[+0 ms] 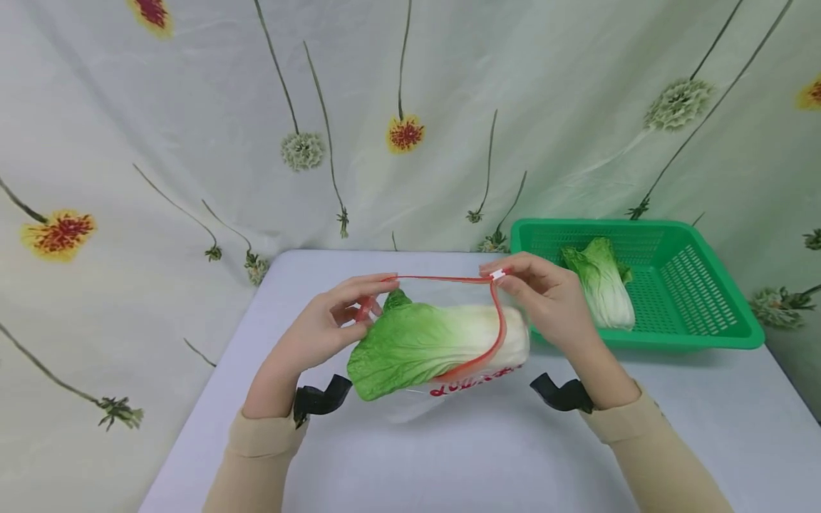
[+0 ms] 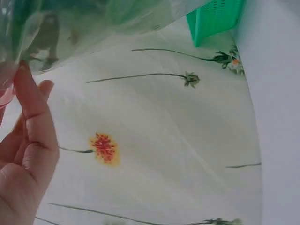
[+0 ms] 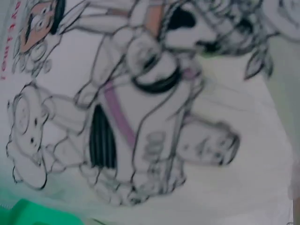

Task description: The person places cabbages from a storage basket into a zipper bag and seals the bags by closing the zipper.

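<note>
Head view showed left hand (image 1: 326, 322) gripping clear bag (image 1: 463, 385) and right hand (image 1: 556, 301) pinching its white slider (image 1: 497, 274), cabbage (image 1: 436, 331) inside, over the bench (image 1: 385, 470); left-wrist view showed fingers (image 2: 40, 124) touching that bag; right-wrist view showed its printed figures (image 3: 136, 136).

Both forearms enter from the near side of the pale-topped table (image 1: 385, 474), in long beige cloth sleeves (image 1: 253, 467) that end short of the bare wrists (image 1: 612, 377). A black curved fitting (image 1: 323, 397) sits on the inner side of each wrist. The left hand (image 1: 336, 313), nearer the table's left edge, is turned inward with fingers bent and thumb beneath, gripping. The right hand (image 1: 548, 296), toward the far edge, pinches between thumb and fingertips, which point leftward.
</note>
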Action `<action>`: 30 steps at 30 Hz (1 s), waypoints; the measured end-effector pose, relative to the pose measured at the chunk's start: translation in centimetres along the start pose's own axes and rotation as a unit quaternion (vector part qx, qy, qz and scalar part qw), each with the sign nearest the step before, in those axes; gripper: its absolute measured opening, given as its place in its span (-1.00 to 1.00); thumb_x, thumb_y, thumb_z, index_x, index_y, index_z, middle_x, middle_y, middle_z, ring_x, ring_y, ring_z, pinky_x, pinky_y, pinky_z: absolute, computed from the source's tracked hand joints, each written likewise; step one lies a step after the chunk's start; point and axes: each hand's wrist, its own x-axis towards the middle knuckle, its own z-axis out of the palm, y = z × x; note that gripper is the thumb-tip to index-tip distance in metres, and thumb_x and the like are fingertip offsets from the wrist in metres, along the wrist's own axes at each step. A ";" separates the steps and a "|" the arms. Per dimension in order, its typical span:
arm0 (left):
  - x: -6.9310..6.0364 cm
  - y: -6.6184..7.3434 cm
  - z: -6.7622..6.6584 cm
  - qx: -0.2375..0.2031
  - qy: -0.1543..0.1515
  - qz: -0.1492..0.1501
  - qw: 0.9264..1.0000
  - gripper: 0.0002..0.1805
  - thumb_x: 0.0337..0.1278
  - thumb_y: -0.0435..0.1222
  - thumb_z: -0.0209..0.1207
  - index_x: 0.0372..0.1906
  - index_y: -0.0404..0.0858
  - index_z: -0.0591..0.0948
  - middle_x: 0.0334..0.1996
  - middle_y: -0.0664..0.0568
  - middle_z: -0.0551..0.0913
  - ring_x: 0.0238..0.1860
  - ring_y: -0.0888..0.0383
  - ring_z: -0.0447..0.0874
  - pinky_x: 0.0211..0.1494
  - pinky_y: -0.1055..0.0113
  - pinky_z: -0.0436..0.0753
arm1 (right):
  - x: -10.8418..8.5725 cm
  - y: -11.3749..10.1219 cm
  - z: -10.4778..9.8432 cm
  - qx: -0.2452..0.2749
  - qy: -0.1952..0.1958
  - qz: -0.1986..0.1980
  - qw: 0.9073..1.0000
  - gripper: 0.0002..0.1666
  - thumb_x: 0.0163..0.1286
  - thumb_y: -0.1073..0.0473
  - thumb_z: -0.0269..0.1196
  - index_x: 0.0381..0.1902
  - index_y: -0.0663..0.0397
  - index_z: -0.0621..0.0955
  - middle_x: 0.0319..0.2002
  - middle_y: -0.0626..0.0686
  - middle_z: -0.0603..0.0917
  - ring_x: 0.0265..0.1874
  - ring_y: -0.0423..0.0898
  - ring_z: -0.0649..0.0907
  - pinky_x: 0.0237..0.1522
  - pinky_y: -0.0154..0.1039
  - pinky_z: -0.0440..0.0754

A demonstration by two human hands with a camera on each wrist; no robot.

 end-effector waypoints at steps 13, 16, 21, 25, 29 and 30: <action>-4.4 -3.6 5.5 -0.057 0.310 0.105 0.943 -0.59 0.12 -0.68 0.14 0.12 -0.57 0.45 0.12 0.16 0.54 0.13 0.26 0.53 0.13 0.49 0.55 | 1.4 -0.9 3.5 0.025 0.195 0.076 0.977 -0.87 0.37 0.29 0.28 -0.28 -0.06 0.71 -0.48 -0.22 0.75 -0.41 -0.25 0.70 -0.41 -0.43 0.60; -4.7 -3.6 7.1 0.009 0.345 0.114 0.932 -0.59 0.02 -0.69 0.23 0.03 -0.50 0.51 0.10 0.08 0.52 0.18 0.24 0.48 0.13 0.50 0.52 | 1.5 -0.8 3.4 0.037 0.214 0.090 0.972 -0.86 0.37 0.28 0.28 -0.31 -0.09 0.72 -0.48 -0.21 0.75 -0.42 -0.26 0.70 -0.44 -0.44 0.60; -4.0 -3.4 8.6 0.029 0.380 0.101 0.919 -0.61 0.00 -0.62 0.32 -0.01 -0.41 0.58 -0.01 -0.13 0.56 0.09 0.25 0.52 0.06 0.51 0.57 | 1.5 -0.5 3.0 0.067 0.239 0.106 0.963 -0.89 0.36 0.26 0.29 -0.31 -0.07 0.72 -0.48 -0.17 0.76 -0.45 -0.27 0.73 -0.41 -0.44 0.63; -4.2 -3.4 9.4 0.025 0.386 0.111 0.915 -0.57 -0.14 -0.66 0.37 -0.06 -0.44 0.59 -0.04 -0.21 0.57 0.07 0.27 0.54 0.07 0.51 0.60 | 1.4 -0.3 2.9 0.078 0.241 0.107 0.961 -0.93 0.36 0.23 0.30 -0.27 -0.03 0.73 -0.49 -0.15 0.76 -0.46 -0.27 0.75 -0.36 -0.43 0.66; -4.1 -3.6 9.7 0.056 0.410 0.124 0.902 -0.63 -0.15 -0.68 0.36 -0.14 -0.43 0.64 -0.13 -0.19 0.64 -0.04 0.30 0.61 -0.01 0.54 0.63 | 1.4 -0.2 3.1 0.081 0.246 0.111 0.959 -0.92 0.35 0.22 0.31 -0.26 -0.04 0.73 -0.48 -0.16 0.77 -0.46 -0.27 0.75 -0.32 -0.42 0.67; -4.0 -3.7 9.6 0.071 0.421 0.132 0.895 -0.68 -0.13 -0.67 0.36 -0.18 -0.42 0.67 -0.17 -0.17 0.67 -0.10 0.28 0.64 -0.06 0.55 0.64 | 1.4 -0.1 3.2 0.085 0.248 0.114 0.958 -0.92 0.35 0.22 0.31 -0.27 -0.04 0.73 -0.47 -0.15 0.77 -0.46 -0.26 0.75 -0.33 -0.42 0.68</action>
